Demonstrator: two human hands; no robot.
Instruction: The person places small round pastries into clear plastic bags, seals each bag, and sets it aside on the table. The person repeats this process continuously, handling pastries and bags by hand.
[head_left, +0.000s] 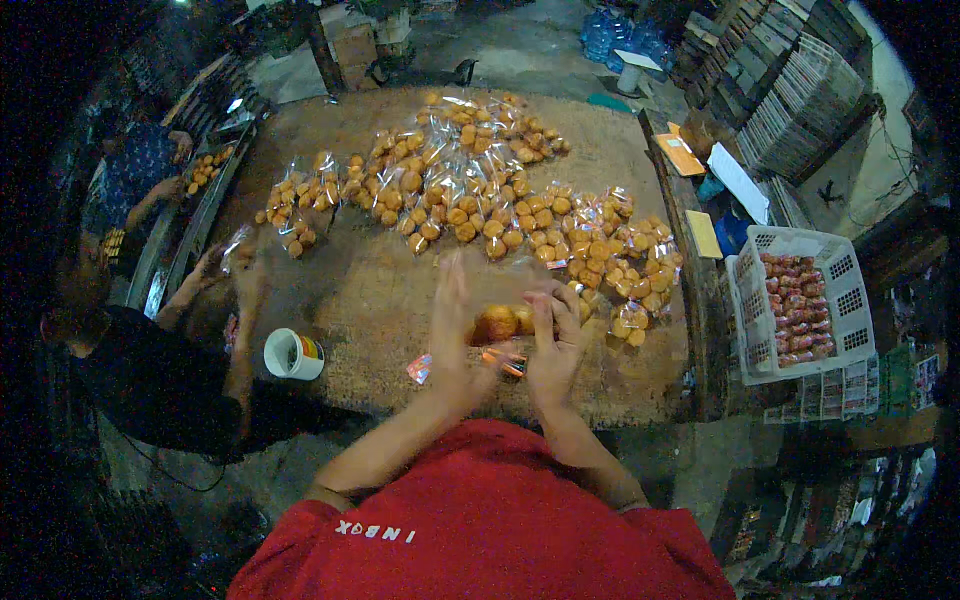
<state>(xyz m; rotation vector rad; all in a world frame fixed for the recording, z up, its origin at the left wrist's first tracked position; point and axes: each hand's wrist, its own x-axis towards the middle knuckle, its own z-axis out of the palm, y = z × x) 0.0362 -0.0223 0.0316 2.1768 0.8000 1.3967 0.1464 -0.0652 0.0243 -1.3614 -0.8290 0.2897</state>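
Observation:
Both my hands are over the near middle of a worn wooden table (375, 300). My left hand (454, 322) is blurred, with its fingers pointing away from me. Opposite it, my right hand (556, 319) is raised with bent fingers beside round golden-brown baked pieces (496, 324), which lie between the two hands. Whether either hand grips them cannot be told. Small printed packets or labels (420, 368) lie by my left wrist, and a dark-and-orange item (506, 362) lies between my wrists. Beyond my hands spreads a large heap of clear plastic bags of round baked pieces (465, 202).
A white tub (294, 354) stands at the left near edge. A co-worker in black (157, 382) handles a clear bag (237, 251); another person (142, 169) is by a tray of pieces (206, 171). On the right are a white plastic crate (802, 300) of packed goods and a yellow pad (703, 234).

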